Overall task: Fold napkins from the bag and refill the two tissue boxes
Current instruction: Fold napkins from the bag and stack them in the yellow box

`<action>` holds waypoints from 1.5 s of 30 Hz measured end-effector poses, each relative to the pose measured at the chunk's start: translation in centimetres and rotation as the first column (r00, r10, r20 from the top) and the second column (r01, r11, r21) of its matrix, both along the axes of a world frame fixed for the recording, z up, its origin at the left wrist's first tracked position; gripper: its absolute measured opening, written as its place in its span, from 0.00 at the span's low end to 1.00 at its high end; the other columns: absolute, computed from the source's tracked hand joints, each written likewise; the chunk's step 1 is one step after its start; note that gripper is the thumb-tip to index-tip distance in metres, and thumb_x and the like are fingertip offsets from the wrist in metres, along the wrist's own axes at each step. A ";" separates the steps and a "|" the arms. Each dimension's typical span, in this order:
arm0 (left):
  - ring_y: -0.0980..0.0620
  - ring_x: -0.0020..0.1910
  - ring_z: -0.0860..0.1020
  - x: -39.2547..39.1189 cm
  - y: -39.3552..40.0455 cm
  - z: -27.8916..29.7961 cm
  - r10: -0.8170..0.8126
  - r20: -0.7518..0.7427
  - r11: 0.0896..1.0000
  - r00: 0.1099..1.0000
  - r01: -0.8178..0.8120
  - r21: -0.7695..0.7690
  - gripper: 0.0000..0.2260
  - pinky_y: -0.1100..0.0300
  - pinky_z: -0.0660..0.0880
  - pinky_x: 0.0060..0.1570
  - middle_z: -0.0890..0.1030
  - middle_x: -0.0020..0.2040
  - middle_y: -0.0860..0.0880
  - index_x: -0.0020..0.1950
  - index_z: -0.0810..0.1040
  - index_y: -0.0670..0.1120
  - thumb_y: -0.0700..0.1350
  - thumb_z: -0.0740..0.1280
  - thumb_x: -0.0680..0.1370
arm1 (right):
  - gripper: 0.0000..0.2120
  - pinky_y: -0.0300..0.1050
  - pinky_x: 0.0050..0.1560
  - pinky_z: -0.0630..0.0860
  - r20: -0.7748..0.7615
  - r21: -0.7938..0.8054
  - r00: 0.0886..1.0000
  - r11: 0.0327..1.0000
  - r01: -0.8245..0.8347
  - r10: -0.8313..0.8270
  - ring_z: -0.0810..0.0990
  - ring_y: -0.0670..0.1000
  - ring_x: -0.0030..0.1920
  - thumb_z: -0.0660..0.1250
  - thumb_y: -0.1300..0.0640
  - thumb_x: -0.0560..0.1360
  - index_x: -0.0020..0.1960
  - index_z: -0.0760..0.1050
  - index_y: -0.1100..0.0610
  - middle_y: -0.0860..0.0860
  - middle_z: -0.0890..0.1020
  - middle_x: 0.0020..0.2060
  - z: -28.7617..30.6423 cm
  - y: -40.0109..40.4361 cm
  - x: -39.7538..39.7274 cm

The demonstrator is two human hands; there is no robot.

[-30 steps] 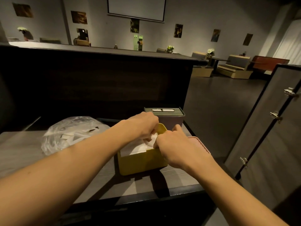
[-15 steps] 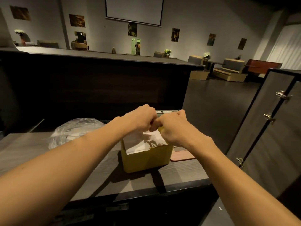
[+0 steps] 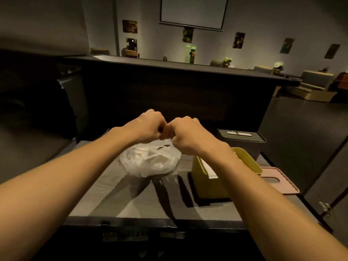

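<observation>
A clear plastic bag full of white napkins sits on the grey counter. My left hand and my right hand are side by side above it, fingers curled, pinching the bag's top edge between them. To the right stands the open yellow tissue box with white napkins inside, partly hidden by my right forearm. Its pink lid lies flat beside it. Behind stands a dark tissue box with a slotted lid on.
A tall dark counter wall rises right behind the work surface. A cabinet door with metal hinges stands at the right. The counter's front edge runs below my forearms.
Both hands left the yellow box and moved left to the plastic bag, where they now pinch its top. My view has turned left with them.
</observation>
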State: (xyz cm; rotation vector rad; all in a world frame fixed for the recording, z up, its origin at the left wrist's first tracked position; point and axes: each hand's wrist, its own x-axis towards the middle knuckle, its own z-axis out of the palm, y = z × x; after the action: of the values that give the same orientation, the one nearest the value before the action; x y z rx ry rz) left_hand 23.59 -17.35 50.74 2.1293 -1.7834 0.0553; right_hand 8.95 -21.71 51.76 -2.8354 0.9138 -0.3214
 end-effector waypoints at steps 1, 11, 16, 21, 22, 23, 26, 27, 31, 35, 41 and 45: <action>0.56 0.39 0.81 1.1 0.5 -0.5 0.009 -0.007 1.000 1.000 -0.009 -0.002 0.04 0.61 0.79 0.42 0.82 0.39 0.54 0.47 0.87 0.48 0.40 0.74 0.78 | 0.16 0.54 0.63 0.78 0.004 0.045 1.000 0.999 0.006 -0.006 0.81 0.53 0.55 0.64 0.62 0.80 0.63 0.81 0.49 0.50 0.83 0.55 -0.7 -0.1 1.4; 0.50 0.75 0.68 6.2 0.3 -11.3 0.107 -0.079 0.994 0.991 -0.106 0.017 0.23 0.55 0.63 0.74 0.72 0.75 0.49 0.75 0.74 0.48 0.38 0.68 0.79 | 0.17 0.52 0.57 0.75 -0.057 0.039 0.994 0.995 0.094 -0.091 0.79 0.59 0.60 0.67 0.54 0.80 0.67 0.72 0.58 0.57 0.80 0.61 -11.4 -2.4 7.2; 0.51 0.74 0.70 6.5 -0.1 -15.2 0.085 -0.425 0.964 0.901 -0.182 -0.192 0.31 0.54 0.67 0.74 0.73 0.74 0.50 0.76 0.72 0.48 0.28 0.68 0.74 | 0.05 0.50 0.46 0.76 0.020 -0.115 0.996 0.990 0.085 -0.083 0.82 0.57 0.52 0.69 0.54 0.78 0.53 0.80 0.54 0.52 0.83 0.49 -11.9 -2.7 7.5; 0.60 0.62 0.76 6.7 0.7 -14.6 0.022 -0.582 0.914 0.813 -0.252 -0.318 0.33 0.69 0.70 0.60 0.79 0.64 0.56 0.73 0.75 0.49 0.25 0.65 0.71 | 0.07 0.48 0.43 0.64 0.087 -0.144 0.988 0.980 0.138 -0.126 0.81 0.56 0.50 0.69 0.58 0.78 0.45 0.72 0.49 0.48 0.75 0.40 -11.5 -2.9 6.9; 0.61 0.62 0.76 6.7 0.8 -14.4 0.005 -0.610 0.906 0.792 -0.262 -0.333 0.34 0.69 0.71 0.59 0.80 0.62 0.57 0.73 0.74 0.50 0.25 0.64 0.71 | 0.07 0.48 0.44 0.65 0.132 -0.127 0.982 0.980 0.154 -0.137 0.81 0.56 0.51 0.67 0.59 0.79 0.46 0.72 0.49 0.48 0.77 0.42 -11.4 -2.9 6.7; 0.61 0.62 0.77 6.7 0.8 -14.2 -0.015 -0.652 0.897 0.758 -0.278 -0.344 0.34 0.68 0.72 0.60 0.81 0.61 0.57 0.73 0.74 0.50 0.25 0.63 0.71 | 0.05 0.49 0.44 0.66 0.189 -0.092 0.972 0.982 0.162 -0.143 0.81 0.56 0.53 0.66 0.58 0.80 0.49 0.73 0.49 0.49 0.80 0.45 -11.3 -3.0 6.7; 0.55 0.62 0.79 6.6 0.8 -13.5 -0.092 -0.816 0.859 0.570 -0.368 -0.355 0.33 0.60 0.75 0.64 0.82 0.58 0.55 0.76 0.69 0.45 0.23 0.61 0.74 | 0.15 0.48 0.52 0.80 0.466 0.079 0.869 0.986 0.145 -0.165 0.82 0.49 0.59 0.69 0.56 0.80 0.66 0.75 0.48 0.46 0.84 0.56 -10.9 -3.4 6.7; 0.53 0.62 0.81 6.5 0.9 -13.2 -0.135 -0.867 0.851 0.480 -0.391 -0.350 0.32 0.59 0.76 0.63 0.82 0.58 0.53 0.78 0.67 0.44 0.24 0.60 0.75 | 0.17 0.47 0.55 0.82 0.556 0.135 0.811 0.983 0.128 -0.182 0.82 0.48 0.60 0.70 0.56 0.80 0.67 0.74 0.48 0.46 0.83 0.58 -10.7 -3.6 6.8; 0.56 0.56 0.84 6.3 1.2 -12.4 -0.258 -0.953 0.865 0.161 -0.402 -0.302 0.30 0.65 0.79 0.51 0.82 0.62 0.46 0.78 0.66 0.42 0.34 0.65 0.75 | 0.12 0.34 0.46 0.81 0.789 0.264 0.570 0.964 0.018 -0.227 0.81 0.42 0.56 0.70 0.59 0.81 0.64 0.77 0.52 0.45 0.83 0.55 -9.7 -3.9 7.5; 0.41 0.67 0.79 6.0 1.8 -12.2 -0.370 -0.929 0.888 -0.010 -0.299 -0.350 0.32 0.50 0.74 0.68 0.82 0.65 0.39 0.76 0.71 0.40 0.42 0.64 0.70 | 0.05 0.35 0.44 0.81 0.856 0.446 0.376 0.874 -0.192 -0.354 0.83 0.42 0.49 0.70 0.52 0.82 0.57 0.78 0.48 0.45 0.82 0.49 -8.6 -4.2 7.9; 0.41 0.72 0.75 4.7 1.9 -11.7 -0.365 -0.867 0.930 -0.338 -0.104 -0.351 0.37 0.43 0.68 0.72 0.78 0.71 0.39 0.74 0.75 0.44 0.57 0.80 0.69 | 0.17 0.53 0.55 0.85 0.717 0.627 0.506 0.760 -0.169 -0.479 0.85 0.46 0.55 0.70 0.46 0.80 0.67 0.77 0.51 0.47 0.85 0.55 -11.4 -4.4 9.3; 0.44 0.66 0.81 4.3 0.8 -12.0 -0.307 -0.908 0.937 -0.284 -0.259 -0.235 0.19 0.48 0.77 0.63 0.82 0.66 0.41 0.72 0.76 0.45 0.47 0.66 0.82 | 0.15 0.48 0.50 0.83 0.677 0.672 0.562 0.711 -0.207 -0.476 0.85 0.46 0.49 0.58 0.45 0.86 0.59 0.79 0.53 0.49 0.86 0.49 -12.7 -4.1 9.2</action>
State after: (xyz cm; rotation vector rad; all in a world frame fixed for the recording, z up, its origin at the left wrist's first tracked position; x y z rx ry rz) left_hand 27.88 -16.59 38.72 0.8800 -0.5006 -1.0628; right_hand 18.20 -25.78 39.07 -1.5588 0.7828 -0.9840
